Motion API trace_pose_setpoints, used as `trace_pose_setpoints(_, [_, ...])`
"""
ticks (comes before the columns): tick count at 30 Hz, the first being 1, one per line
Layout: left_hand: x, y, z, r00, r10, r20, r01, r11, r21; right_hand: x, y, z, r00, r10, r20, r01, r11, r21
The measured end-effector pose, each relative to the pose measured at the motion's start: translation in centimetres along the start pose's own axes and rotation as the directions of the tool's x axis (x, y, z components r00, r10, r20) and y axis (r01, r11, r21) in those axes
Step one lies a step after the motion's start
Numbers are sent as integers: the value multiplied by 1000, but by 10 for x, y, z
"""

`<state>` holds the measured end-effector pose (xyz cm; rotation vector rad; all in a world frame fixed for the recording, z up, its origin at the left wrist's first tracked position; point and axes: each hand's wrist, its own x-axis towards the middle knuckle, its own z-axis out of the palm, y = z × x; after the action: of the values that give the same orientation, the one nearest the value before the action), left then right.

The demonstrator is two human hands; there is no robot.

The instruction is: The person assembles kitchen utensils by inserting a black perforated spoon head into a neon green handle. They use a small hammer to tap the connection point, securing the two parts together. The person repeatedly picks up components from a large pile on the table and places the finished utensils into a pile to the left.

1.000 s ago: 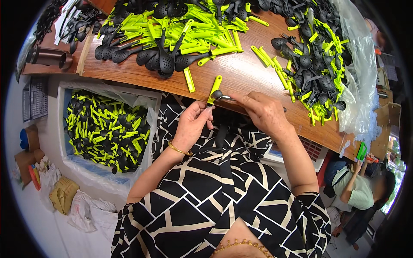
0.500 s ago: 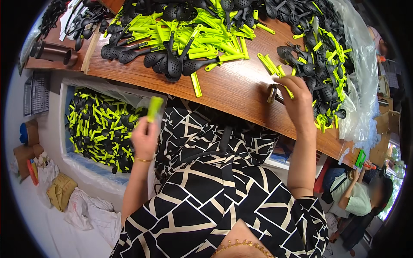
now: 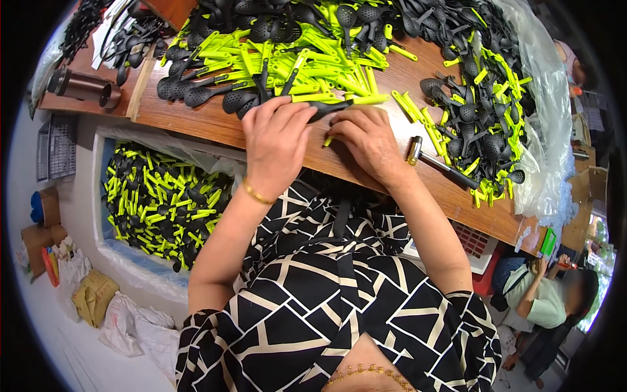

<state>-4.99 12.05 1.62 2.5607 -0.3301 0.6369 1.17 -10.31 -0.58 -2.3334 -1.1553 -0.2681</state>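
Note:
My left hand (image 3: 277, 144) is at the table's front edge, fingers bent over a black kitchen spoon (image 3: 324, 109) whose bowl it hides. A lime-green handle piece (image 3: 370, 99) lies at that spoon's far end. Beside it, my right hand (image 3: 371, 145) has its fingers curled down around a lime-green strip (image 3: 328, 140), of which only a short end shows. A hammer (image 3: 431, 162) with a metal head and black grip lies on the table right of my right hand. Just beyond both hands is a heap of green handle pieces (image 3: 287, 72) and black slotted spoons (image 3: 186, 89).
A second heap of black and green utensils (image 3: 483, 124) covers the table's right side, beside clear plastic sheeting (image 3: 542, 117). Below left stands a lined crate (image 3: 104, 238) full of green-handled utensils. A brown cylinder (image 3: 85, 87) lies at far left. Another person (image 3: 542, 297) sits at right.
The hammer has left my right hand and lies on the table. My left hand has moved from above the crate, no longer holding its green-handled piece, to the table. Both hands are now close together.

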Motion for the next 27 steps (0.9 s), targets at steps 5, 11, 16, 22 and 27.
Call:
trace_pose_setpoints(5, [29, 6, 31, 993, 89, 76, -89, 996, -3, -31, 12, -27, 971, 141, -193, -121, 986, 116])
trace_pose_setpoints(11, [61, 36, 67, 986, 134, 99, -132, 991, -27, -53, 21, -46, 741, 640, -203, -385, 652, 653])
trace_pose_setpoints(16, [90, 50, 107, 982, 83, 169, -96, 993, 69, -56, 29, -65, 677, 694, -244, -448, 652, 612])
trace_pose_setpoints(22, [101, 40, 116, 986, 142, 89, -143, 990, -4, -68, 28, -73, 646, 754, -115, -492, 527, 693])
trace_pose_setpoints(27, [79, 49, 73, 891, -130, 435, 426, 569, -703, -58, 20, -78, 636, 769, -61, -440, 427, 790])
